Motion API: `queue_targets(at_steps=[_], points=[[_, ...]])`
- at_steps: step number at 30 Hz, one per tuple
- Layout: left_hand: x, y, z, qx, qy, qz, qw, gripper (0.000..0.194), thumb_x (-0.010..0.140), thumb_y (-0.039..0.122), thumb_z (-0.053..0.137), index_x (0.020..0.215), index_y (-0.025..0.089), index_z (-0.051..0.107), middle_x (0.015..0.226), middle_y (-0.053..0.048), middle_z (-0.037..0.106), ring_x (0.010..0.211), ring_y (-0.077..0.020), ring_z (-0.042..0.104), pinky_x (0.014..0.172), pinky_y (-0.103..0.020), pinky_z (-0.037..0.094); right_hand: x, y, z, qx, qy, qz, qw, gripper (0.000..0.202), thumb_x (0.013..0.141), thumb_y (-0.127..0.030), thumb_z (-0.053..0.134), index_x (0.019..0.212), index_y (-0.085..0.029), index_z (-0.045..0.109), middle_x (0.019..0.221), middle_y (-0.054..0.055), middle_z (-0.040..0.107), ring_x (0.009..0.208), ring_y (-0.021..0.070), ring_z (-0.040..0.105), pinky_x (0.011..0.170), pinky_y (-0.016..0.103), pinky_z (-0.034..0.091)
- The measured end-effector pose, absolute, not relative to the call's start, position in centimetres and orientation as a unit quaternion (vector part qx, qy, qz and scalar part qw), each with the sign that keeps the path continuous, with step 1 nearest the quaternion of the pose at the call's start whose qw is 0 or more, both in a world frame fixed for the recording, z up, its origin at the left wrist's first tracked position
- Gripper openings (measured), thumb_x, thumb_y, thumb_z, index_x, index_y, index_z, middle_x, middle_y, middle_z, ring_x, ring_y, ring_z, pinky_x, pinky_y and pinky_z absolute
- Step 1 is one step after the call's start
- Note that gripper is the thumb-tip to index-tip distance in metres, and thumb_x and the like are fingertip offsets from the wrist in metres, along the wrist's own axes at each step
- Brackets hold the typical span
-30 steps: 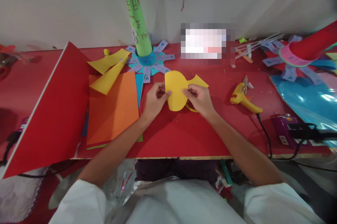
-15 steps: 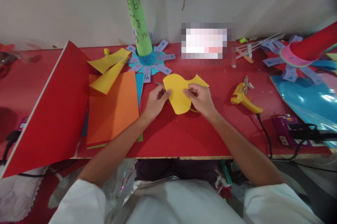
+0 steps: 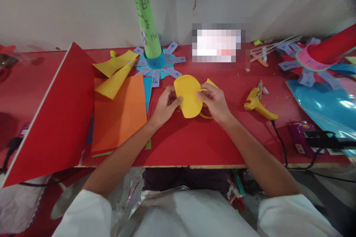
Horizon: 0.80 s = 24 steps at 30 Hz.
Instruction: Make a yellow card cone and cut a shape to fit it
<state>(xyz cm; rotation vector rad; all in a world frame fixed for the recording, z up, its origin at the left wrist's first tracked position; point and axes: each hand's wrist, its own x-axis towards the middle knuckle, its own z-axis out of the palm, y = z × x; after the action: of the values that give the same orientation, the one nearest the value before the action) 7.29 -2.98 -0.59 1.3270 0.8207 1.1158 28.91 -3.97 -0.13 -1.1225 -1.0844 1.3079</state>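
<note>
Both hands hold a rounded yellow paper cutout (image 3: 189,96) just above the red table (image 3: 194,144). My left hand (image 3: 166,105) pinches its left edge with thumb on top. My right hand (image 3: 214,102) grips its right edge, where the paper curls upward. A yellow paper offcut (image 3: 210,82) lies behind my right hand, and a thin yellow strip (image 3: 206,116) curves beneath it.
Orange sheet (image 3: 119,112) and a large red sheet (image 3: 52,118) lie at left, with yellow scraps (image 3: 115,72). A green paper tube (image 3: 146,18) stands on a blue star base. A yellow glue gun (image 3: 257,103) lies right, beside shiny blue foil (image 3: 325,107) and a purple power strip (image 3: 300,137).
The yellow cutout has been turned and lifted slightly; its right edge now curls up under my right hand. Both hands stayed near the same spot.
</note>
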Motion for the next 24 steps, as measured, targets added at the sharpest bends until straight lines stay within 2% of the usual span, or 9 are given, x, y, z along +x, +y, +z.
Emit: queue_targets(at_steps=[2,8,11,14,17,20,22,24], points=[[7.1,-3.1,-0.4,0.576,0.334,0.485,0.567,0.044,0.096,0.057,0.083,0.105,0.024,0.057,0.091,0.001,0.065,0.067,-0.0091,0.065,0.058,-0.020,0.057,29.0,-3.9,-0.2,-0.437,-0.429,0.582,0.535,0.038,0.075,-0.053,0.095,0.101,-0.030,0.079,0.087,0.000,0.077,0.075,0.0198,0.070,0.067,0.033,0.060],[6.7,-3.5,0.3,0.623,0.289,0.483,0.543,0.026,0.104,0.048,0.073,0.102,0.022,0.068,0.104,-0.005,0.068,0.080,-0.0125,0.065,0.069,-0.024,0.060,29.4,-3.8,0.1,-0.378,-0.447,0.579,0.567,0.004,0.084,-0.034,0.086,0.085,-0.031,0.085,0.092,0.001,0.078,0.073,0.0152,0.067,0.063,0.027,0.054],[6.6,-3.5,0.4,0.635,0.308,0.488,0.513,0.024,0.105,0.045,0.072,0.098,0.022,0.070,0.103,-0.006,0.069,0.091,-0.0168,0.066,0.079,-0.029,0.060,29.7,-3.8,0.0,-0.380,-0.487,0.541,0.571,0.007,0.089,-0.028,0.080,0.086,-0.031,0.086,0.089,0.000,0.076,0.073,0.0152,0.067,0.068,0.029,0.056],[6.6,-3.5,0.5,0.621,0.331,0.492,0.512,0.027,0.107,0.051,0.067,0.110,0.024,0.073,0.116,-0.008,0.072,0.106,-0.0203,0.068,0.092,-0.032,0.059,29.8,-3.8,-0.2,-0.401,-0.534,0.470,0.577,0.010,0.092,-0.026,0.077,0.089,-0.030,0.086,0.092,0.001,0.077,0.078,0.0167,0.069,0.075,0.031,0.057],[6.9,-3.4,0.3,0.605,0.350,0.475,0.535,0.040,0.106,0.061,0.065,0.125,0.027,0.072,0.128,-0.009,0.072,0.112,-0.0205,0.069,0.094,-0.032,0.058,29.8,-3.9,0.0,-0.415,-0.579,0.418,0.563,0.013,0.098,-0.033,0.076,0.090,-0.029,0.085,0.095,0.003,0.079,0.085,0.0196,0.072,0.084,0.035,0.060],[7.1,-3.2,-0.4,0.606,0.364,0.451,0.544,0.049,0.095,0.066,0.078,0.119,0.023,0.072,0.113,-0.007,0.074,0.101,-0.0186,0.070,0.085,-0.029,0.058,29.7,-4.1,0.5,-0.423,-0.599,0.406,0.546,0.023,0.100,-0.050,0.076,0.094,-0.029,0.084,0.103,0.005,0.081,0.093,0.0225,0.075,0.088,0.038,0.063],[7.2,-3.0,-0.9,0.594,0.376,0.452,0.549,0.053,0.089,0.067,0.085,0.113,0.021,0.070,0.107,-0.006,0.074,0.098,-0.0186,0.071,0.082,-0.028,0.058,29.6,-4.3,0.6,-0.427,-0.580,0.431,0.543,0.030,0.100,-0.060,0.075,0.107,-0.031,0.083,0.112,0.005,0.081,0.092,0.0223,0.076,0.083,0.037,0.064],[7.2,-2.7,-1.3,0.582,0.389,0.462,0.545,0.052,0.087,0.065,0.086,0.110,0.020,0.069,0.105,-0.007,0.074,0.096,-0.0183,0.071,0.080,-0.028,0.058,29.5,-4.4,0.7,-0.427,-0.548,0.477,0.539,0.040,0.103,-0.068,0.067,0.119,-0.034,0.080,0.110,0.005,0.081,0.085,0.0211,0.076,0.074,0.036,0.064]])
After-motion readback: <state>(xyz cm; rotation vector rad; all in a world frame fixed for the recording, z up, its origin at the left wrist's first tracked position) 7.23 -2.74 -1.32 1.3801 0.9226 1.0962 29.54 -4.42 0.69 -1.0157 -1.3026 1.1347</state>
